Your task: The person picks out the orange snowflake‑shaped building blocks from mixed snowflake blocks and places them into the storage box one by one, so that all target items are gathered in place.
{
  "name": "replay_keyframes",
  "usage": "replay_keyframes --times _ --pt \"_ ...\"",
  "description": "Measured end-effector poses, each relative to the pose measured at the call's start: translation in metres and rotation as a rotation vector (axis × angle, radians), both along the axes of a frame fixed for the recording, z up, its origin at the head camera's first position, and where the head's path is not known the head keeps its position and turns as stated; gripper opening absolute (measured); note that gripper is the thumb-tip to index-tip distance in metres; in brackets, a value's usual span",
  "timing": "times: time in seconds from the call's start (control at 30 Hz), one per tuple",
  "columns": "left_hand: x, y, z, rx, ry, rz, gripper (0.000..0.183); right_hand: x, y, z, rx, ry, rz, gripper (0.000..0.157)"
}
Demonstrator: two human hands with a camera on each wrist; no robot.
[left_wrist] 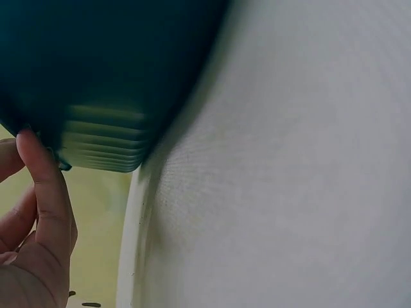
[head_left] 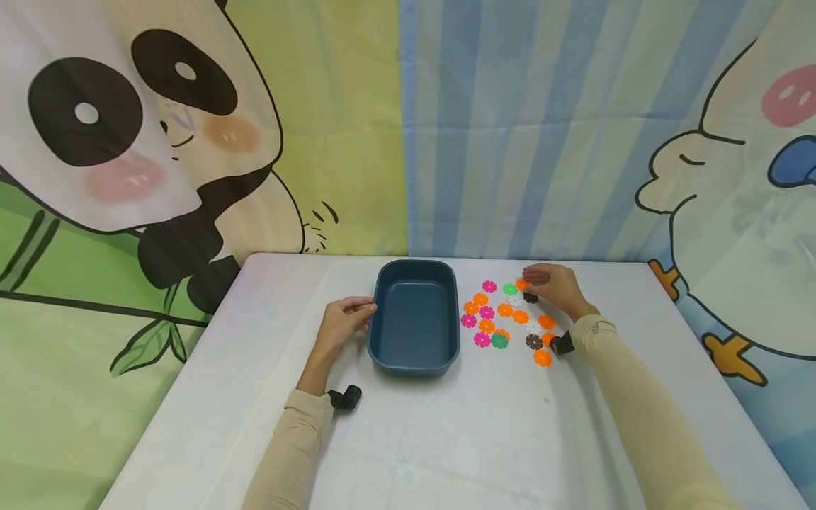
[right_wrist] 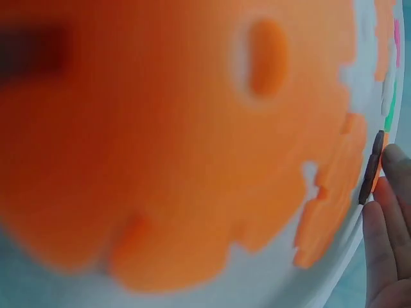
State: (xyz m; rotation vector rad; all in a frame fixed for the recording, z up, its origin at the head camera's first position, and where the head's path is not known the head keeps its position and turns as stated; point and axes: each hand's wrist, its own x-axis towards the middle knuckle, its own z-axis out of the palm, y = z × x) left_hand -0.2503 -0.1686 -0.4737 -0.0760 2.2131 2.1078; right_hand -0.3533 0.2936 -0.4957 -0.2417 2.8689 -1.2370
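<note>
A dark blue rectangular basin (head_left: 417, 368) stands on the white table. My left hand (head_left: 342, 322) pinches the left rim of this basin; in the left wrist view, thumb and finger meet at its edge. Right of the basin lie several flat, notched, flower-shaped plastic discs in orange, pink, green, white and dark brown. At the far side of them, the fingers of my right hand (head_left: 553, 287) touch or nearly touch an orange disc (head_left: 521, 285), beside a dark brown disc (head_left: 530, 297). The right wrist view shows both discs at the fingertips, still down at the table.
Other discs spread toward me, among them a pink disc (head_left: 468, 321), a green disc (head_left: 500, 341) and an orange disc (head_left: 542, 358) under the right wrist's black camera (head_left: 562, 344). A printed curtain (head_left: 510, 142) hangs behind the table (head_left: 433, 439).
</note>
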Motion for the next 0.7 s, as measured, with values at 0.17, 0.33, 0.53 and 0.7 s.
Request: replay_keyframes --times 0.17,0.33,0.53,0.7 --pt "0.007 0.002 0.011 0.0 0.014 0.004 0.038 -0.002 -0.005 -0.002 0.054 0.033 -0.023 0.042" --pt "0.008 0.003 0.014 -0.001 0.012 0.006 0.036 -0.003 -0.005 -0.003 0.074 0.035 -0.024 0.043" --pt "0.007 0.003 0.013 -0.011 0.014 0.003 0.035 -0.003 -0.006 -0.001 0.081 0.035 -0.008 0.049" --pt "0.003 0.002 0.003 -0.003 0.027 0.014 0.034 -0.001 -0.008 0.0 0.066 0.042 -0.03 0.054"
